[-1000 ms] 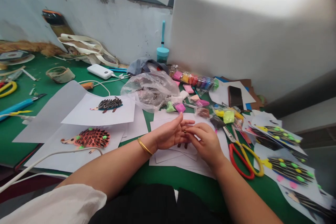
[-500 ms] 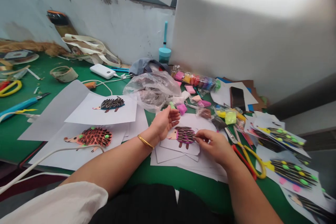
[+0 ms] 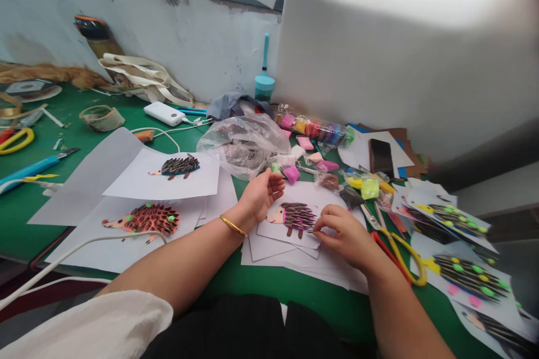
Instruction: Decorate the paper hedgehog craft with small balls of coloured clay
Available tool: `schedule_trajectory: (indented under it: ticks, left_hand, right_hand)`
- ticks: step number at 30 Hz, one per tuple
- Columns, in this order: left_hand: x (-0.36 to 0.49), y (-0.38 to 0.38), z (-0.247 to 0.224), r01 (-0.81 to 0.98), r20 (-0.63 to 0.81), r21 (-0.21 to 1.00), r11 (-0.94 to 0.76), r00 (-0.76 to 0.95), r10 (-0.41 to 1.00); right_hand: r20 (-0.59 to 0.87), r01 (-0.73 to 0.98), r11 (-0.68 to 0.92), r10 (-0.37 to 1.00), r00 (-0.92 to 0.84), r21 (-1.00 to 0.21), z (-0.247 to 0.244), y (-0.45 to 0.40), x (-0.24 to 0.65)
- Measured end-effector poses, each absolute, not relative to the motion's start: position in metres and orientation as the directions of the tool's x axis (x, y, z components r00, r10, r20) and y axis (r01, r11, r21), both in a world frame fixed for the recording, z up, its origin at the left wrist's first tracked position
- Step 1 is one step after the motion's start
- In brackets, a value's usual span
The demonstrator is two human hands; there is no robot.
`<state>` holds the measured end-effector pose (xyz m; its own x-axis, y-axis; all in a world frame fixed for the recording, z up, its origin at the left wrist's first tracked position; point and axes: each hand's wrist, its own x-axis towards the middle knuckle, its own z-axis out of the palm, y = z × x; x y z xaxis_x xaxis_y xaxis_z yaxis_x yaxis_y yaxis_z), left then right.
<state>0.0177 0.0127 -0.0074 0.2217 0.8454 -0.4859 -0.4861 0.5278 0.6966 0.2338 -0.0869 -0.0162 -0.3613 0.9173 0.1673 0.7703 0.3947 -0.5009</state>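
Note:
A hedgehog picture (image 3: pixel 298 217) lies in front of me, with a pink clay body covered in striped sunflower seeds and brown feet on white paper. My right hand (image 3: pixel 341 235) is at its lower right side, thumb and forefinger pinched on a sunflower seed (image 3: pixel 310 230), of which only a small tip shows. My left hand (image 3: pixel 263 196) rests by the hedgehog's snout, palm turned inward and fingers loosely curved and apart; nothing shows in it. Behind that hand sits a clear plastic bag (image 3: pixel 248 146) of seeds. Packets of coloured clay, one of them purple (image 3: pixel 291 174), lie close by.
Yellow-and-red scissors (image 3: pixel 398 247) lie right of my right hand. Finished hedgehog sheets (image 3: pixel 471 275) are stacked at far right. Two more hedgehog pictures (image 3: pixel 154 219) are on the left, crossed by a white cable (image 3: pixel 84 249). A phone (image 3: pixel 381 157) lies at the back right.
My right hand has moved slightly down from the hedgehog's rear edge, still pinched. My left hand has shifted a little left.

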Motion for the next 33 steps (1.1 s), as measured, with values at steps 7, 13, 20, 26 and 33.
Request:
schedule_trajectory:
  ticks: [7,13,20,26,33]
  left_hand:
    - [0.018,0.013,-0.008,-0.482,-0.487,0.7,0.527,0.217,0.846]
    - [0.018,0.013,-0.009,-0.492,-0.484,0.697,0.521,0.213,0.849]
    - [0.018,0.013,-0.008,-0.494,-0.482,0.698,0.519,0.212,0.85]
    - [0.018,0.013,-0.009,-0.493,-0.48,0.698,0.52,0.216,0.85]
    - [0.019,0.013,-0.01,-0.485,-0.474,0.705,0.517,0.221,0.853]
  right_hand:
    - [0.186,0.78,0.399,0.917,-0.354,-0.482,-0.016,-0.087,0.229]
    - [0.225,0.781,0.432,0.902,-0.369,-0.451,-0.021,-0.086,0.222]
    - [0.257,0.824,0.466,0.881,-0.397,-0.323,-0.028,-0.084,0.218]
    - [0.273,0.852,0.482,0.864,-0.424,-0.204,-0.028,-0.085,0.214]
    - [0.275,0.86,0.483,0.86,-0.43,-0.165,-0.029,-0.085,0.213]
